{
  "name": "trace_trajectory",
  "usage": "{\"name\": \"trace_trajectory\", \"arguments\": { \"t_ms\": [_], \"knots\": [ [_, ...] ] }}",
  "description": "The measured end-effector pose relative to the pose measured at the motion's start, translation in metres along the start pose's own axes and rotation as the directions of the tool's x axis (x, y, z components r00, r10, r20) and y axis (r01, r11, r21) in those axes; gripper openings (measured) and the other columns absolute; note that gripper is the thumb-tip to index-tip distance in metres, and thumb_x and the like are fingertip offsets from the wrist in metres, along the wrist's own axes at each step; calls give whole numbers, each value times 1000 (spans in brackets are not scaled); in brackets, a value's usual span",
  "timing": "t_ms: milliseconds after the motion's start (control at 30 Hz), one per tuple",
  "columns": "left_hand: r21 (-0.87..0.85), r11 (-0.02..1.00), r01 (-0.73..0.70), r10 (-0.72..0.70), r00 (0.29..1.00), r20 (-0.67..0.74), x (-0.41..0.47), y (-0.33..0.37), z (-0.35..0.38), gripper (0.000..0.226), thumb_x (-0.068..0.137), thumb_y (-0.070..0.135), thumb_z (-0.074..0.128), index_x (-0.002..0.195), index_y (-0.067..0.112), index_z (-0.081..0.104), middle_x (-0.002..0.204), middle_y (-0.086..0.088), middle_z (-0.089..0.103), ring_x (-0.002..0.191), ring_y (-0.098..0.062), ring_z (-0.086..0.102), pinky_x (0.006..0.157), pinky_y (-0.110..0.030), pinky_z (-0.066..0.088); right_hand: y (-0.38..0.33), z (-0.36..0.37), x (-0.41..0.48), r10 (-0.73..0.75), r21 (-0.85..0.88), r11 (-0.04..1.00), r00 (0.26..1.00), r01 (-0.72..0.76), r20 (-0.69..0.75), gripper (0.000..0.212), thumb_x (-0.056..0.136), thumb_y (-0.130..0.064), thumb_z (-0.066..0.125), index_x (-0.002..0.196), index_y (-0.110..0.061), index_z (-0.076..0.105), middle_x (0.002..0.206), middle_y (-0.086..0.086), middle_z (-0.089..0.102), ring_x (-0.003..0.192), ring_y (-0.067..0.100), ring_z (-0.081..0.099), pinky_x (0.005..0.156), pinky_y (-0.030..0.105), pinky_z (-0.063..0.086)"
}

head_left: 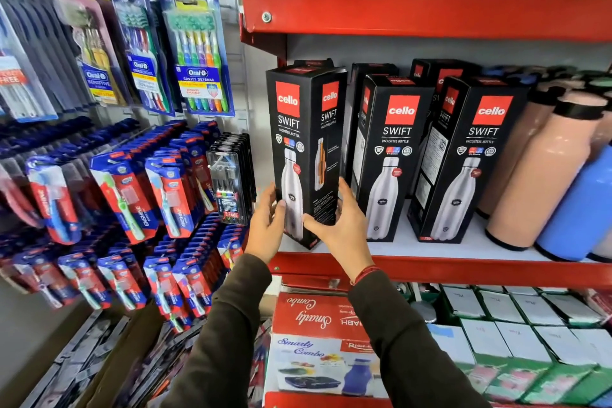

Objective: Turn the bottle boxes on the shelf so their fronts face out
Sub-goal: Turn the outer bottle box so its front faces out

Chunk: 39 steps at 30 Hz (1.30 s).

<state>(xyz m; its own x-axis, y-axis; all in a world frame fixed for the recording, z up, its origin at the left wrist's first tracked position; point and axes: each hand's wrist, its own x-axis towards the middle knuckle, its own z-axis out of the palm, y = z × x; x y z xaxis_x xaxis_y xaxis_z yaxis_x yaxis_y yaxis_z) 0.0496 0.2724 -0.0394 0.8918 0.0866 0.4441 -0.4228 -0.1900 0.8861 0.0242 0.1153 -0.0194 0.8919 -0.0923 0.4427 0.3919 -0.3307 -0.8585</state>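
Three tall black Cello Swift bottle boxes stand in the front row on the white shelf [447,247] with a red lip. The leftmost box [306,142] is turned at an angle, so a corner points out and both its front and one side show. My left hand [266,225] grips its lower left edge and my right hand [341,222] grips its lower right side. The middle box [389,156] and the right box [463,159] show their fronts with the steel bottle picture. More black boxes [437,73] stand behind them.
Peach bottles [543,169] and a blue bottle [583,205] stand loose at the shelf's right. A red shelf [430,7] hangs close above the boxes. Toothbrush packs [198,53] hang on the wall to the left. Combo boxes [318,341] fill the shelf below.
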Motion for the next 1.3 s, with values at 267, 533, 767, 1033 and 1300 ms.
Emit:
{"name": "trace_trajectory", "arguments": {
  "t_ms": [267, 533, 767, 1033, 1300],
  "knots": [
    [-121, 992, -28, 19, 997, -78, -7, -5, 4, 33, 99, 11, 56, 123, 33, 50, 130, 5, 59, 125, -17, 57, 102, -22, 47, 3, 2, 2, -41, -57, 997, 999, 43, 33, 67, 92, -15, 65, 152, -21, 34, 157, 1, 39, 146, 13, 36, 117, 43, 38],
    [-55, 997, -46, 40, 994, -104, -6, -1, 13, 34, 97, 10, 58, 129, 21, 50, 122, 14, 56, 117, -12, 58, 85, 0, 44, 8, 7, 2, -73, -164, 984, 997, 70, -12, 58, 99, -9, 53, 153, -19, 34, 141, -11, 47, 130, -6, 39, 114, 32, 40],
    [-60, 998, -27, 21, 994, -108, -8, 0, 17, 32, 99, 16, 55, 129, 25, 49, 121, 20, 55, 115, -9, 58, 83, 1, 44, 6, 11, 2, -44, -198, 980, 998, 36, -34, 58, 100, -6, 49, 153, -17, 31, 148, 7, 51, 136, 19, 48, 110, 19, 34],
    [-60, 998, -4, -4, 992, -127, -11, 6, 15, 23, 100, 22, 54, 122, 31, 53, 118, 21, 60, 110, -3, 61, 83, -1, 45, 5, 13, -4, -3, -149, 989, 992, -16, -127, 40, 102, -16, 49, 142, -14, 50, 122, 9, 69, 111, 22, 65, 101, 36, 51],
    [-14, 1000, -2, 0, 987, -158, -29, 9, 12, 26, 100, 23, 56, 125, 20, 58, 117, 15, 65, 108, 8, 62, 83, -1, 45, 1, 0, -20, 20, -98, 995, 997, -27, -73, 40, 104, -25, 45, 142, -15, 51, 125, -1, 66, 114, 9, 62, 98, 14, 43]
  ]
}}
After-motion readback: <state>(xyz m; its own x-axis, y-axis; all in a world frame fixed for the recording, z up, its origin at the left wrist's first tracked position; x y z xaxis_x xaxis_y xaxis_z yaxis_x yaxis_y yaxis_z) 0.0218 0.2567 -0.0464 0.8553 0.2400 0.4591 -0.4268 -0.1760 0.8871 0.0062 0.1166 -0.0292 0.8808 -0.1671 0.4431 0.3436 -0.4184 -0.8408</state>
